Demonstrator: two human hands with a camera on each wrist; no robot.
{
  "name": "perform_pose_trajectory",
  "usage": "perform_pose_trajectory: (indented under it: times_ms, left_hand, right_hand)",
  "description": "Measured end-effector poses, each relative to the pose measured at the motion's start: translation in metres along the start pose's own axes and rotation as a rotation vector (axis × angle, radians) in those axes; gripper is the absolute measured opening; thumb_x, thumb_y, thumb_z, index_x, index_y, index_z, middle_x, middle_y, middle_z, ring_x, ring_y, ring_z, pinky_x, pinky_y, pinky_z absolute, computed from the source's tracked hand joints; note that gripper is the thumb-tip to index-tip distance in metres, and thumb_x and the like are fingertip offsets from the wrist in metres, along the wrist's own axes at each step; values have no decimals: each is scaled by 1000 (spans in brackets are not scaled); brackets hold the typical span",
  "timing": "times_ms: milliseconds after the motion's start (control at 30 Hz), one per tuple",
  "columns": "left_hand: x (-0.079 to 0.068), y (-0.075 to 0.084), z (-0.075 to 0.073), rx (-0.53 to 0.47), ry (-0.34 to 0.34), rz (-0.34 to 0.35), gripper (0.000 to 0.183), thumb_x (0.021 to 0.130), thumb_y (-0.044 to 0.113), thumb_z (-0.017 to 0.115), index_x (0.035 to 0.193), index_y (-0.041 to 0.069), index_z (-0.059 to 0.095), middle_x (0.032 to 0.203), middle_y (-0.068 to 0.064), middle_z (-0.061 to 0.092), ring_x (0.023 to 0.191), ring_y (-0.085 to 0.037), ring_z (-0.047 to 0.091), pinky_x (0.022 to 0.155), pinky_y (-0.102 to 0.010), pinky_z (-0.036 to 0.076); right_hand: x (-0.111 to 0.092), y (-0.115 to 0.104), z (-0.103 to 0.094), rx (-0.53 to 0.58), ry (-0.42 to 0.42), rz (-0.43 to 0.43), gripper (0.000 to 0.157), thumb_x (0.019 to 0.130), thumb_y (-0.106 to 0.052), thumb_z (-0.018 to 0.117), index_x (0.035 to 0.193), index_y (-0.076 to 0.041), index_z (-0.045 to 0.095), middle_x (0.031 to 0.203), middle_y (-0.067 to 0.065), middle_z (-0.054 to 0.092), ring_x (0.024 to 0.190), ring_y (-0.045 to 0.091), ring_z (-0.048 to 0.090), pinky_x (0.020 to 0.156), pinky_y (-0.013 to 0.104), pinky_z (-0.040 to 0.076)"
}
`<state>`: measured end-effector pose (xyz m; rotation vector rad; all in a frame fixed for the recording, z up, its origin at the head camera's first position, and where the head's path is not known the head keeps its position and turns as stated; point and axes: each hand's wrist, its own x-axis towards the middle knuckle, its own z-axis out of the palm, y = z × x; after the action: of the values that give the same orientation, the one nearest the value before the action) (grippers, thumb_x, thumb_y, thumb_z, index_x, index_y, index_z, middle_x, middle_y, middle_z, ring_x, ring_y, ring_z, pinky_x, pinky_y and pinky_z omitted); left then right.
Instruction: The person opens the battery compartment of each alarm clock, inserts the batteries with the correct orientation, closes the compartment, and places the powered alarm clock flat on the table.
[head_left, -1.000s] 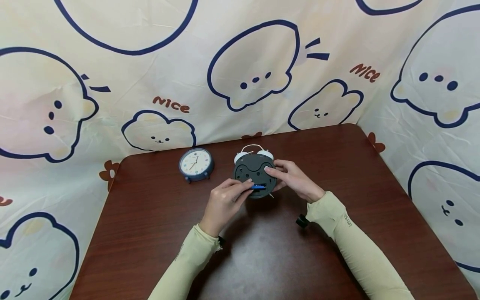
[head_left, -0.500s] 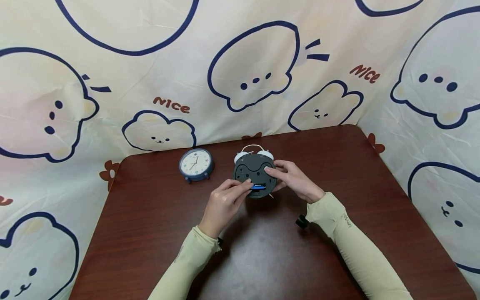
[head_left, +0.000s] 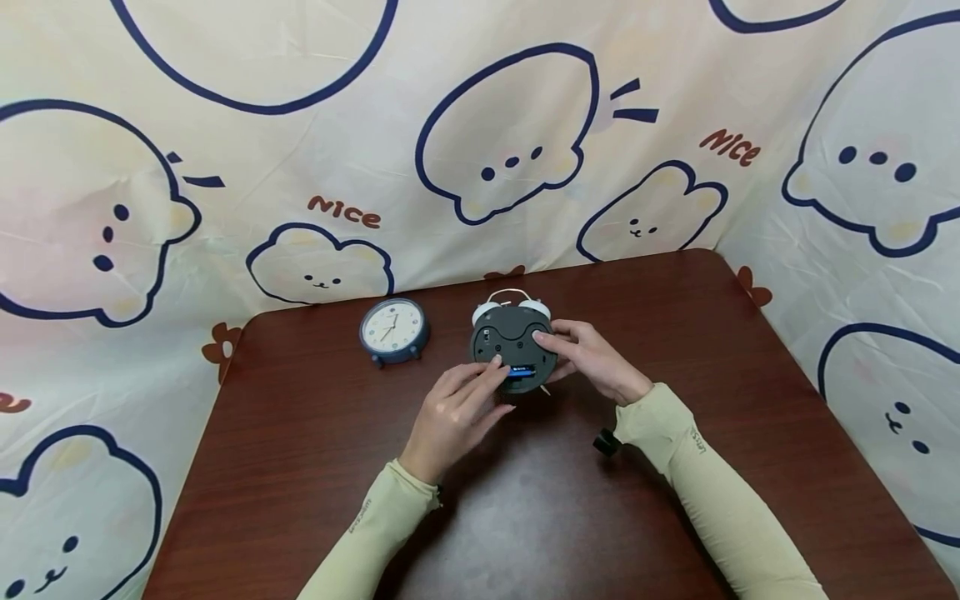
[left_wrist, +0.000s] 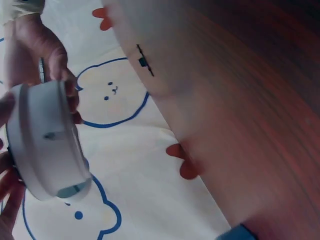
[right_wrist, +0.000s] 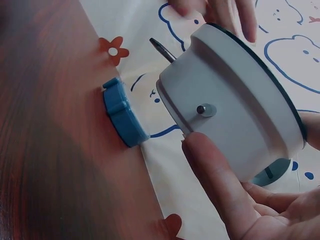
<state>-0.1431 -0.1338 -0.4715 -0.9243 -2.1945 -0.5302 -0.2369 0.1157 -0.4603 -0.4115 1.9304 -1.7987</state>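
A white twin-bell alarm clock (head_left: pixel 504 329) is held off the table in the head view, its dark grey back turned up toward me. My right hand (head_left: pixel 596 358) grips its right side, thumb on the back and fingers beneath, as the right wrist view also shows along the white casing (right_wrist: pixel 225 100). A blue battery (head_left: pixel 521 372) lies in the slot low on the back. The fingertips of my left hand (head_left: pixel 457 412) touch the battery's left end, with the thumb lowered away from it. In the left wrist view, left-hand fingers (left_wrist: pixel 11 200) show beside the clock.
A round blue clock (head_left: pixel 393 329) with a white face stands to the left on the brown table (head_left: pixel 300 458). Behind the table's back edge hangs a cartoon-printed cloth (head_left: pixel 450 242), which also runs along both sides.
My left thumb has come away from the battery and dropped lower, while the fingers stay at its left end. The battery sits flatter in the slot. My right hand keeps its grip.
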Motion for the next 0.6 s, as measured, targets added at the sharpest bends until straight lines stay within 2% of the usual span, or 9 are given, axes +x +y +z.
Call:
perform_pose_trajectory:
  times_ms: [100, 233, 467, 600]
  left_hand:
    - [-2, -3, 2, 20, 20, 39, 65, 77, 13, 93, 136, 4, 68, 132, -10, 72, 115, -24, 66, 102, -38, 55]
    - [-3, -6, 6, 35, 64, 76, 60, 78, 6, 91, 134, 3, 69, 130, -11, 72, 112, -23, 68, 100, -38, 57]
    - [-3, -7, 10, 79, 85, 113, 42, 94, 11, 77, 134, 3, 69, 130, -12, 72, 111, -24, 68, 98, -37, 58]
    - [-3, -6, 12, 98, 87, 126, 37, 99, 14, 71, 135, 3, 68, 130, -11, 72, 110, -24, 69, 99, -38, 57]
  right_hand:
    - [0, 0, -1, 1, -2, 0, 48, 106, -32, 60, 136, 5, 57, 113, 17, 70, 84, 25, 77, 77, 45, 64]
    - [0, 0, 1, -1, -5, 3, 48, 105, -32, 60, 136, 5, 58, 113, 18, 70, 83, 26, 77, 77, 45, 64]
    - [0, 0, 1, 15, 0, 3, 49, 106, -31, 60, 137, 6, 58, 111, 16, 71, 82, 26, 78, 75, 46, 64]
    - [0, -1, 0, 21, 2, -3, 48, 106, -30, 61, 137, 7, 58, 110, 16, 72, 81, 25, 78, 75, 46, 64]
